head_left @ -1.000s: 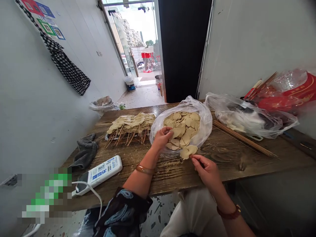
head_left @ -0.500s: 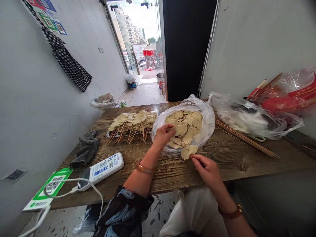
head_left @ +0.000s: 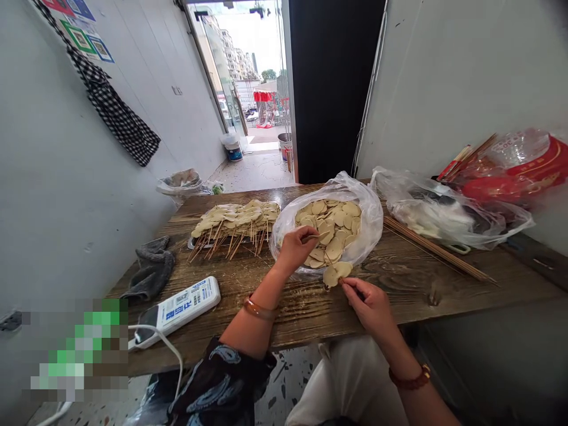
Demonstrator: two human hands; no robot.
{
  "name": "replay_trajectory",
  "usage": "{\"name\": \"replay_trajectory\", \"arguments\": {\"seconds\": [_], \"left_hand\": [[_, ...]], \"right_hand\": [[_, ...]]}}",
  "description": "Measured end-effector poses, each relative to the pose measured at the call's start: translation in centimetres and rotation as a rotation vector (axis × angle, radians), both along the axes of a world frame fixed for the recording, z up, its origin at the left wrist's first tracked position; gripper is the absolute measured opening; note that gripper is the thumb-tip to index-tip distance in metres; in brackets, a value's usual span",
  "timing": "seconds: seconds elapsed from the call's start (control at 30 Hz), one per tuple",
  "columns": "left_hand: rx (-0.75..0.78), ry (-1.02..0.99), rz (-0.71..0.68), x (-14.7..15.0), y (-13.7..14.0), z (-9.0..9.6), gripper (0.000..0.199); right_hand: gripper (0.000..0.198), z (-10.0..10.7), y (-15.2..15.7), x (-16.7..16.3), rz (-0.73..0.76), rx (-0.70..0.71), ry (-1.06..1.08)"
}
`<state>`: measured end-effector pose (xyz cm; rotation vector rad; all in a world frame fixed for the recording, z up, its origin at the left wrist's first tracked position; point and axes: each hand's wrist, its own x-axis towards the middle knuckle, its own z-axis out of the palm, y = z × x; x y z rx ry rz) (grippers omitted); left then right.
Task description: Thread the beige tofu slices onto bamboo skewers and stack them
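One clear plastic bag, mouth open, on the wooden surface; filled with loose slices, thin, pale, roundish.

My left hand: above the near part of the bag, thumb and fingers pinched on a single slice, seen almost edge-on.

My right hand: just in front of the bag, near the surface's front edge; fingers together, clamped on the near end of a thin skewer that carries folded slices close to my fingertips.

One pile of finished skewers, left of the bag, stacked on a tray, bare sticks pointing towards me.

One bundle of bare skewers, lying right of the bag, beside a second plastic bag, contents hard to make out.

One grey cloth, crumpled, left side. One white device with blue lettering, in front of the cloth, a white cable near its lower end.
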<state>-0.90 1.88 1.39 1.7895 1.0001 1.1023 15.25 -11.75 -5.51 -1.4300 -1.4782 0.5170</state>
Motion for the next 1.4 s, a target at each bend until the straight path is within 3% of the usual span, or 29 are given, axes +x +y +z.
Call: {"name": "replay_trajectory", "arguments": {"seconds": [0.3, 0.43, 0.53, 0.73, 1.0, 1.4], "left_hand": [[-0.005, 0.030, -0.046, 0.7, -0.8, 0.1, 0.011], [-0.057, -0.013, 0.015, 0.5, -0.4, -0.1, 0.013], [-0.144, -0.123, 0.032, 0.2, -0.1, -0.4, 0.016], [-0.366, -0.377, -0.085, 0.2, 0.1, -0.9, 0.027], [-0.532, -0.549, -0.129, 0.4, -0.1, -0.7, 0.034], [-0.558, -0.532, -0.136, 1.2, -0.7, -1.2, 0.033]], "right_hand": [[0.027, -0.1, 0.1, -0.1, -0.007, 0.005, 0.023], [0.026, 0.0, 0.0, -0.1, -0.012, 0.011, 0.025], [0.027, -0.1, -0.2, -0.1, -0.003, 0.014, 0.026], [0.026, -0.1, -0.3, 0.0, -0.003, -0.004, 0.054], [0.029, 0.0, -0.5, 0.1, -0.006, -0.001, 0.042], [0.029, 0.3, -0.5, 0.1, -0.036, -0.016, 0.040]]}}
